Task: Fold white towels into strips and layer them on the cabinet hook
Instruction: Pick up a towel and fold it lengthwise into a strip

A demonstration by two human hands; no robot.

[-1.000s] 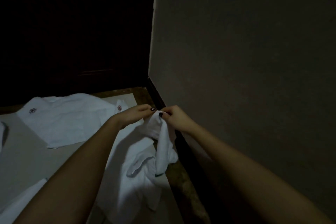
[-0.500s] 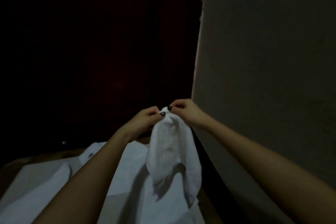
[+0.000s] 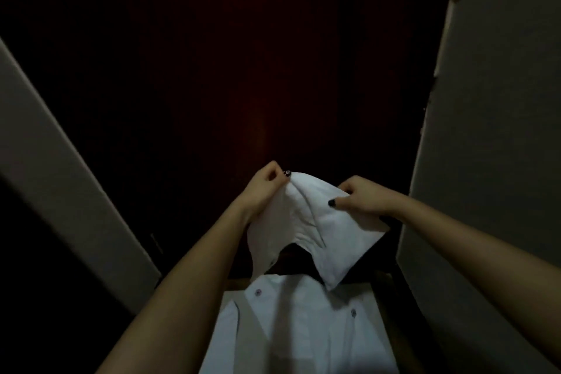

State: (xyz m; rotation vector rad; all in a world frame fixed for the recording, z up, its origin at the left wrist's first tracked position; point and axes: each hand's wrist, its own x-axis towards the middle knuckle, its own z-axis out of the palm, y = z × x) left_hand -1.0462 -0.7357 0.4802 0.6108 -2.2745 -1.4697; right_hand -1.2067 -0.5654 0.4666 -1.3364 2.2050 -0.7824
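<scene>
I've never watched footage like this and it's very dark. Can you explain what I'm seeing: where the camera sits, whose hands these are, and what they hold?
There is no machine. The picture comes from a camera worn on a person's head, looking forward and down. The person's left hand and right hand each pinch the top edge of a white towel, which hangs lifted between them. Below it other towels lie flat, with small emblems on them. Ahead is a dark door; a pale wall stands on the right.
</scene>
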